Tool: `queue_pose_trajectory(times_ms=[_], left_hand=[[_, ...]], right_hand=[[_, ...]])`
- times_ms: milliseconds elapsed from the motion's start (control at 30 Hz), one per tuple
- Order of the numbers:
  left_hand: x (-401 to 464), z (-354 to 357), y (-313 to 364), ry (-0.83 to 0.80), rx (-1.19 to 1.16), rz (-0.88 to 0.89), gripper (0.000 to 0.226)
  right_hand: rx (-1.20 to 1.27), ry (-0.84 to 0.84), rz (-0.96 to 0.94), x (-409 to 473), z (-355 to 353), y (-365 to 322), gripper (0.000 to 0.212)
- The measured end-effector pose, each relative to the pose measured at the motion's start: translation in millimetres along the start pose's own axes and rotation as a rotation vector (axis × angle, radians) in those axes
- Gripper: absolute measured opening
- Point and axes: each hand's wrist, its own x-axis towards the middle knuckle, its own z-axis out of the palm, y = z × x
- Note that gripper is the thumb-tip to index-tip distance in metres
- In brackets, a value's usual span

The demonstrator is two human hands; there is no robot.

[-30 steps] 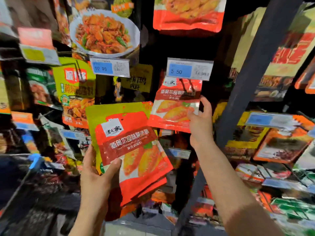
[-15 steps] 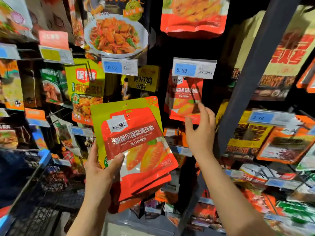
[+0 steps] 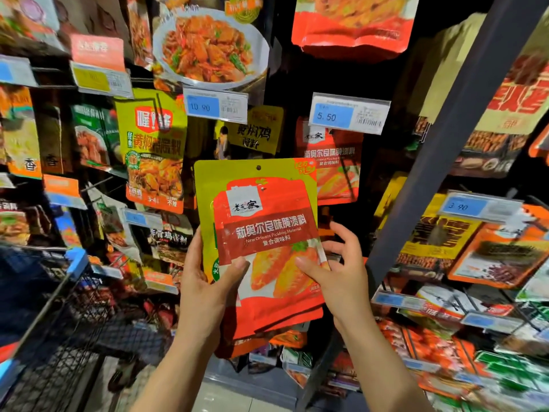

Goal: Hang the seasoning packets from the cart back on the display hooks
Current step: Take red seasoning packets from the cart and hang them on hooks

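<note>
The left hand (image 3: 205, 288) grips a stack of seasoning packets (image 3: 267, 248) in front of the display, thumb curled over the front face and fingers hidden behind the stack. The right hand (image 3: 341, 275) pinches the right edge of the front packet, thumb on its face; its remaining fingers are spread and partly behind the packet. The number of packets in the stack cannot be determined: only staggered red lower edges show beneath the front one.

The front packet is a flat, glossy red pouch with a white logo panel, a dark red band of print and a picture of chicken wings. Behind it stands a larger yellow-green pouch (image 3: 208, 197) with a round hang hole near its top edge.

Behind and above the stack, a matching red packet (image 3: 335, 162) hangs on the display under a price tag (image 3: 349, 115) reading 5.50; the tag covers its top edge and the hook itself cannot be made out. A second tag (image 3: 215, 106) reads 10.90. A dark upright post (image 3: 445, 144) crosses the right side on a diagonal.

At lower left, the black wire mesh wall of the cart (image 3: 53, 337) is visible, cut off by the frame edge; its contents are too dark to identify. Surrounding packets are blurred and their print is largely illegible.
</note>
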Motion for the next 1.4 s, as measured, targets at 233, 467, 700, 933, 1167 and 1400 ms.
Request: queue_pose_trajectory(times_ms=[233,467,700,933,1167,1400], left_hand=[[-3.9,-9.2,1.4,0.035,-0.049,-0.044,0.060],[2.6,-21.3,2.0,0.087,-0.091,-0.061,0.071],[8.2,-21.2,9.4,0.170,-0.111,-0.013,0.057],[12.1,-18.5,12.3,0.140,-0.110,0.005,0.065],[14.1,-18.5,6.9,0.154,-0.093,0.024,0.062],[15.7,-21.3,6.3,0.148,-0.126,0.019,0.060]], right_hand=[[-0.023,0.025,-0.083,-0.2,9.8,3.1,0.071],[-0.011,0.125,-0.045,11.7,0.5,0.1,0.057],[0.108,0.291,-0.036,21.1,-28.4,-9.1,0.054],[0.157,0.322,-0.140,34.7,-33.2,-33.4,0.049],[0.100,0.304,-0.129,55.8,-23.8,-39.9,0.051],[0.148,0.295,-0.080,55.7,-23.7,-34.6,0.040]])
